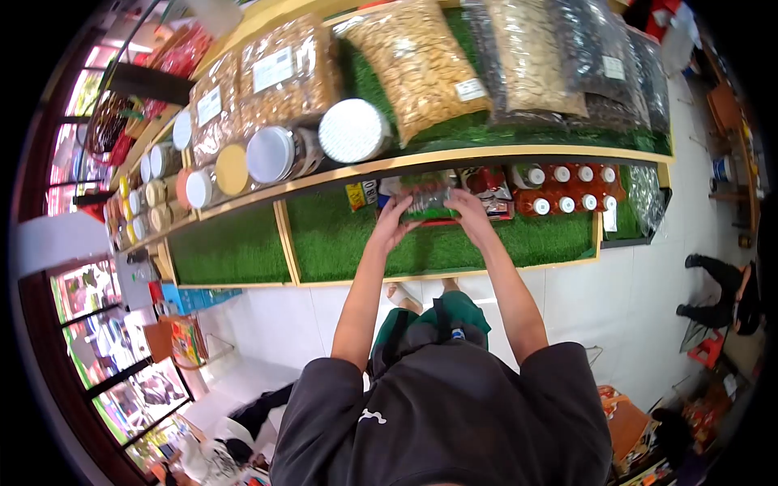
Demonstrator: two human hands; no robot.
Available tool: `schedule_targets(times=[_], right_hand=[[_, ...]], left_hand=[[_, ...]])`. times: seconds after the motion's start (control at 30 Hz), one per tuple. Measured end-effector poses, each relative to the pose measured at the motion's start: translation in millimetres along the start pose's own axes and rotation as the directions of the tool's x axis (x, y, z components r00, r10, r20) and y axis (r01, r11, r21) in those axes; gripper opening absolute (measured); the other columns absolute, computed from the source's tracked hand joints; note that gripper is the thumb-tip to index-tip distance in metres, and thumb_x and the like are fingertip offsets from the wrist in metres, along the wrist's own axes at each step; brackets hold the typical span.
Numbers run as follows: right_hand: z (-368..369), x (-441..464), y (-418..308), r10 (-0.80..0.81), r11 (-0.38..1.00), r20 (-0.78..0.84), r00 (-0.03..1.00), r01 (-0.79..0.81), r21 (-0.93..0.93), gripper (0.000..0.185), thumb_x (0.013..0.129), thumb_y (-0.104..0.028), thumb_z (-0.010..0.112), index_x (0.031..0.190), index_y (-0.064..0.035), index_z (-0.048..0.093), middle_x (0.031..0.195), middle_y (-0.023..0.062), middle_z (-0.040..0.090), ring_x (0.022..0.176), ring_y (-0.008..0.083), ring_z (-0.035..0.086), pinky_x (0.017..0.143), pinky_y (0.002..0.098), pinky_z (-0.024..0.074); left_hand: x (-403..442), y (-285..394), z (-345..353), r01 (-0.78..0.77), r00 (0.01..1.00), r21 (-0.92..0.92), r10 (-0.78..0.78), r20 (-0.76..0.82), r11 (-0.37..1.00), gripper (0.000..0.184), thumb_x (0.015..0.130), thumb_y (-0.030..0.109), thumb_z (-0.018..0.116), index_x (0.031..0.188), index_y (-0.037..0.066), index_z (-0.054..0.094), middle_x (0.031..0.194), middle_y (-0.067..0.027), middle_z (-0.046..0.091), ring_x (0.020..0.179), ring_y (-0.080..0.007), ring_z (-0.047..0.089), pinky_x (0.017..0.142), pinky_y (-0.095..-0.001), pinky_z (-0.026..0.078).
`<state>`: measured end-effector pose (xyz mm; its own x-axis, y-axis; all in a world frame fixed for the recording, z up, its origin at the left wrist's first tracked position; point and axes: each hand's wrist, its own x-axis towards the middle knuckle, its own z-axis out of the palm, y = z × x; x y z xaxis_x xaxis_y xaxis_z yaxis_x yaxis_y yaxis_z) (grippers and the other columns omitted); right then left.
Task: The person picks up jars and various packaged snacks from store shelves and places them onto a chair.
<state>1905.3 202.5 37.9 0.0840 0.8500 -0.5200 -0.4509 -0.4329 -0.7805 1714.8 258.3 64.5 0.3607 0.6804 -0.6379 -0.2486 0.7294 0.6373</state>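
Note:
Over the lower green shelf, a see-through plastic package with green and red on it (427,201) sits between my two hands. My left hand (392,222) is closed on its left side, and my right hand (468,209) grips its right side. Its exact kind is too blurred to tell. Just left of it lies a small yellow and black packet (361,194). To the right, dark red packets (489,181) lie close by my right hand. Farther right stand several red bottles with white caps (561,188).
The upper shelf's wooden edge (519,155) runs above my hands. On it lie large bags of nuts (417,69), dark bags (600,57) and several lidded jars (354,130). A wooden divider (285,241) splits the lower shelf. Another person's legs (713,287) show at the far right.

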Motion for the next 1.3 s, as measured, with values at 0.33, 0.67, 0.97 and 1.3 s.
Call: schedule_targets(times=[0.33,0.67,0.97,1.3], right_hand=[[85,-138,60,0.127,0.989,0.469,0.874,-0.147,0.008,0.037,0.070,0.008,0.062,0.104,-0.0043,0.052,0.105,0.0044,0.056,0.099,0.0142,0.053,0.088,0.0278,0.0414],[252,-175,125,0.393,0.918,0.559,0.730,-0.349,-0.190,0.055,0.074,0.000,0.067,0.122,-0.0034,0.041,0.115,0.0094,0.053,0.105,0.0192,0.053,0.090,0.0316,0.0428],[420,-234,226,0.622,0.770,0.651,0.435,-0.186,-0.611,0.046,0.078,-0.004,0.065,0.121,-0.0014,0.046,0.112,0.0086,0.057,0.100,0.0184,0.057,0.088,0.0335,0.0464],[548,-264,308,0.758,0.621,0.647,0.084,0.210,-0.755,0.029,0.080,-0.007,0.065,0.106,0.0020,0.058,0.097,0.0066,0.064,0.086,0.0120,0.059,0.075,0.0252,0.0480]], left_hand=[[-143,-63,-118,0.151,0.988,-0.145,-0.143,0.060,0.978,0.049,0.084,0.028,0.063,0.123,0.006,0.043,0.112,-0.0094,0.057,0.103,-0.0175,0.056,0.082,-0.0336,0.051],[-311,-57,-230,-0.486,0.830,0.123,0.501,-0.244,0.865,0.058,0.076,0.012,0.071,0.126,0.001,0.042,0.116,-0.0073,0.053,0.106,-0.0161,0.050,0.092,-0.0292,0.040],[-450,-106,-350,-0.572,0.562,0.265,0.606,-0.563,0.776,0.065,0.075,0.017,0.073,0.128,0.002,0.039,0.117,-0.0078,0.050,0.107,-0.0158,0.048,0.092,-0.0297,0.040],[-504,-161,-414,-0.840,0.384,-0.189,0.311,-0.869,0.508,0.066,0.077,0.011,0.069,0.132,0.003,0.034,0.118,-0.0059,0.050,0.106,-0.0154,0.048,0.090,-0.0309,0.042]])
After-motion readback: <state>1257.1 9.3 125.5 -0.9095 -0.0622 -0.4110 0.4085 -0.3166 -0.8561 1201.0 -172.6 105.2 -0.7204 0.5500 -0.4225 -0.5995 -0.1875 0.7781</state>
